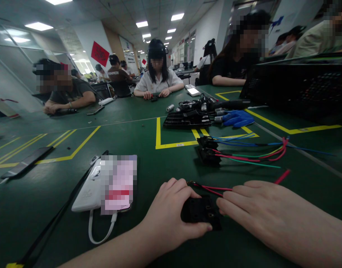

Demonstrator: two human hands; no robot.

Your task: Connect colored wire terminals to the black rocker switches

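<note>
A black plastic block with small brass-coloured metal contacts [206, 210] rests low over the green table in front of me. My left hand [172, 214] is closed around its left side, thumb along the near edge and fingers at the far edge. Just right of the block, my right hand [260, 212] has its fingers pressed together over thin red wires [212, 189]. A red end [282, 176] sticks out beyond the knuckles. The fingertips of that hand are partly hidden. Beyond the hands lie similar black blocks [210, 155] with red, green and blue wires.
A white power bank [87, 190] with a short cable lies left, beside a pink-screened phone [119, 186]. Further back are a black slotted part [187, 120], tangled black cables and blue gloves [238, 118]. A large black case [294, 89] stands right. Several people sit around the table.
</note>
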